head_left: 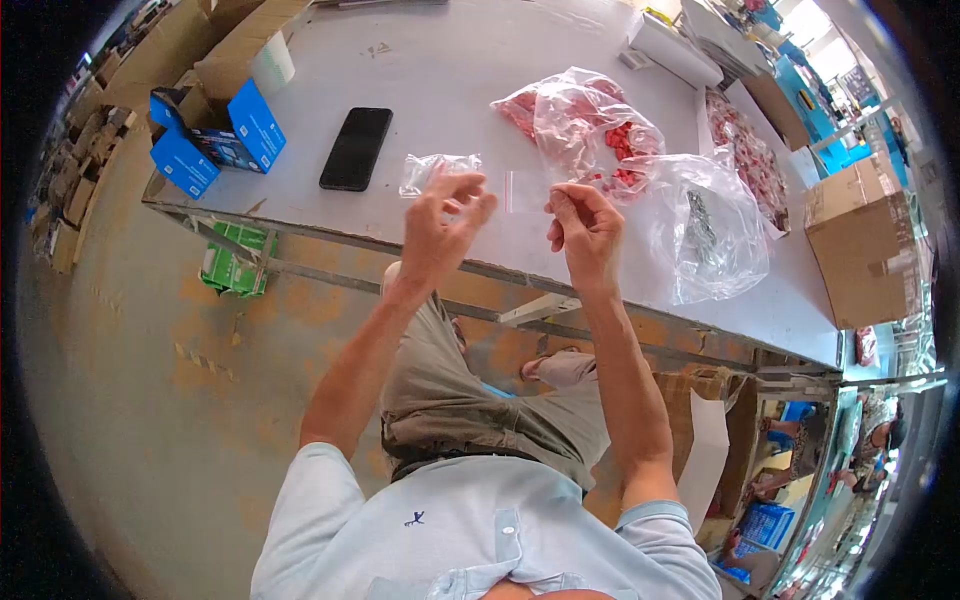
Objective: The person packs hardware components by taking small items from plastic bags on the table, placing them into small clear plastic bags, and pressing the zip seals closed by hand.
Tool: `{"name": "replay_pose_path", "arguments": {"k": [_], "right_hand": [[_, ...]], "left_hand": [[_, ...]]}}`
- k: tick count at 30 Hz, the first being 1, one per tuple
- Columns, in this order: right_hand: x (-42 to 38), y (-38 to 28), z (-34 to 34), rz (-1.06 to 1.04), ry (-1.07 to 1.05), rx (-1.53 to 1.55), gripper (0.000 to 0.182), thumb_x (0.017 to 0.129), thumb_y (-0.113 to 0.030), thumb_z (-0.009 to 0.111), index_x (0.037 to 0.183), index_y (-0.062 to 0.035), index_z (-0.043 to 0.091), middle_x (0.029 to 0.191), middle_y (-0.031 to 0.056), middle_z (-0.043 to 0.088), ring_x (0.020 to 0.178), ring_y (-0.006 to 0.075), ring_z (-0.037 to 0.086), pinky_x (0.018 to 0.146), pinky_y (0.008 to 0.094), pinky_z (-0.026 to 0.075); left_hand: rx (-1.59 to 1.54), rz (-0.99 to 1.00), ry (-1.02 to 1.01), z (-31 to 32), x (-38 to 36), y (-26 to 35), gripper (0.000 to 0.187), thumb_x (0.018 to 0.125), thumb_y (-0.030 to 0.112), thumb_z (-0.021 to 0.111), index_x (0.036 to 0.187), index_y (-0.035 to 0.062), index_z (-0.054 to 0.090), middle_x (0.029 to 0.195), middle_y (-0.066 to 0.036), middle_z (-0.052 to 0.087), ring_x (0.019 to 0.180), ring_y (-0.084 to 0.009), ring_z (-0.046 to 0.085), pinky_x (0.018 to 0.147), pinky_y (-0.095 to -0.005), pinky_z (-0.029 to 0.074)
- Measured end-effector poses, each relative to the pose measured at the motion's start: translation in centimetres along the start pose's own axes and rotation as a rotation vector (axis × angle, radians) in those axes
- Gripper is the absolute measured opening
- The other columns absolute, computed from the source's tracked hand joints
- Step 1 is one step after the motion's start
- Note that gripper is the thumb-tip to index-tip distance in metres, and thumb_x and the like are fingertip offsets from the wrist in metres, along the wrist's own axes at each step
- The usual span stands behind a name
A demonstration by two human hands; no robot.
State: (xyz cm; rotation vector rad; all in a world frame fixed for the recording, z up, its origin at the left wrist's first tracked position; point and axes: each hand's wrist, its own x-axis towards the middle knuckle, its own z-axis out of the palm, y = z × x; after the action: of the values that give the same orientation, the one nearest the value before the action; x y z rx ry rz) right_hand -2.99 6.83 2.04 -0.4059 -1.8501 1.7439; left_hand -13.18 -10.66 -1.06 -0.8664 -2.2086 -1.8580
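Over the table's near edge, my left hand (445, 228) is raised with its fingers loosely bent and apart, and nothing shows between them. Just behind it lies a small crumpled clear plastic bag (416, 176). My right hand (590, 232) is closed, thumb and fingertips pinched together; whatever they may hold is too small to make out. Between the hands a small flat clear zip bag (526, 190) with a red line lies on the table. Beyond my right hand sits a large clear bag of red pieces (620, 140). To its right, another clear bag (700, 235) contains small dark metal-looking pieces.
A black phone (356, 149) lies left of my hands, near an open blue box (255, 125). At the right are a tray of packed red items (745, 150) and a cardboard box (862, 245). The table edge (350, 236) runs below my hands.
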Motion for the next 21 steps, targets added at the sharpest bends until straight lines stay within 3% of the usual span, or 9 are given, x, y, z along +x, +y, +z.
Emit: {"name": "replay_pose_path", "arguments": {"k": [2,5,10,11,12,15,21], "right_hand": [[-0.5,-0.2,-0.9,0.019,0.011,0.018,0.013,0.1,-0.013,0.069,0.104,0.0,0.072,0.083,0.005,0.071,0.058,0.0072,0.061,0.046,0.0222,0.046],[-1.4,-0.4,-2.5,0.054,0.04,0.029,0.013,0.1,-0.013,0.069,0.104,-0.0001,0.071,0.083,0.0049,0.071,0.058,0.0069,0.06,0.046,0.0219,0.046],[-2.3,0.2,-5.6,0.108,0.046,0.008,0.013,0.099,-0.012,0.071,0.106,-0.0006,0.071,0.085,0.0043,0.071,0.062,0.0071,0.06,0.051,0.0235,0.047],[-2.6,0.2,-5.9,-0.022,0.145,-0.167,0.014,0.098,-0.012,0.071,0.106,-0.0008,0.071,0.087,0.0046,0.071,0.064,0.0079,0.061,0.054,0.0245,0.048],[-3.0,0.1,-6.2,-0.15,0.239,-0.343,0.015,0.097,-0.012,0.072,0.107,-0.001,0.071,0.088,0.0048,0.071,0.067,0.0087,0.061,0.057,0.0255,0.049],[-4.2,0.3,-7.3,-0.299,0.307,-0.444,0.018,0.095,-0.014,0.074,0.108,-0.0016,0.071,0.09,0.0055,0.071,0.071,0.0102,0.061,0.062,0.0267,0.05],[-4.2,-0.7,-6.6,-0.174,0.065,-0.326,0.022,0.094,-0.019,0.077,0.107,-0.002,0.071,0.09,0.0073,0.073,0.077,0.0115,0.067,0.065,0.0276,0.053]], "left_hand": [[-0.325,-0.212,-0.086,2.3,-0.6,0.9,0.024,0.093,0.02,0.079,0.108,0.0021,0.075,0.091,-0.006,0.075,0.079,-0.0138,0.067,0.073,-0.0283,0.053],[-0.459,-0.293,-0.132,5.2,-1.3,0.5,0.017,0.092,0.015,0.078,0.102,0.001,0.076,0.084,-0.003,0.073,0.074,-0.0089,0.065,0.067,-0.0249,0.052],[-0.61,-0.453,-0.184,7.3,-1.4,2.3,0.009,0.09,0.009,0.078,0.093,0.0008,0.075,0.081,-0.003,0.071,0.07,-0.0086,0.062,0.064,-0.0242,0.05],[-0.655,-0.498,-0.201,7.5,-1.4,2.4,0.008,0.089,0.008,0.079,0.091,0.0014,0.074,0.081,-0.004,0.071,0.069,-0.0091,0.061,0.063,-0.0244,0.05],[-0.65,-0.501,-0.21,7.6,-1.5,2.6,0.008,0.089,0.008,0.079,0.091,0.0014,0.074,0.081,-0.004,0.071,0.069,-0.0091,0.061,0.063,-0.0244,0.05],[-0.649,-0.527,-0.251,7.9,-1.3,3.1,0.009,0.086,0.006,0.081,0.085,0.0024,0.073,0.077,-0.003,0.069,0.064,-0.0081,0.057,0.059,-0.0243,0.046],[-0.502,-0.488,-0.321,8.7,-1.4,4.8,0.014,0.084,0.009,0.083,0.079,0.0029,0.072,0.075,-0.004,0.071,0.066,-0.0067,0.058,0.058,-0.0246,0.046]]}}
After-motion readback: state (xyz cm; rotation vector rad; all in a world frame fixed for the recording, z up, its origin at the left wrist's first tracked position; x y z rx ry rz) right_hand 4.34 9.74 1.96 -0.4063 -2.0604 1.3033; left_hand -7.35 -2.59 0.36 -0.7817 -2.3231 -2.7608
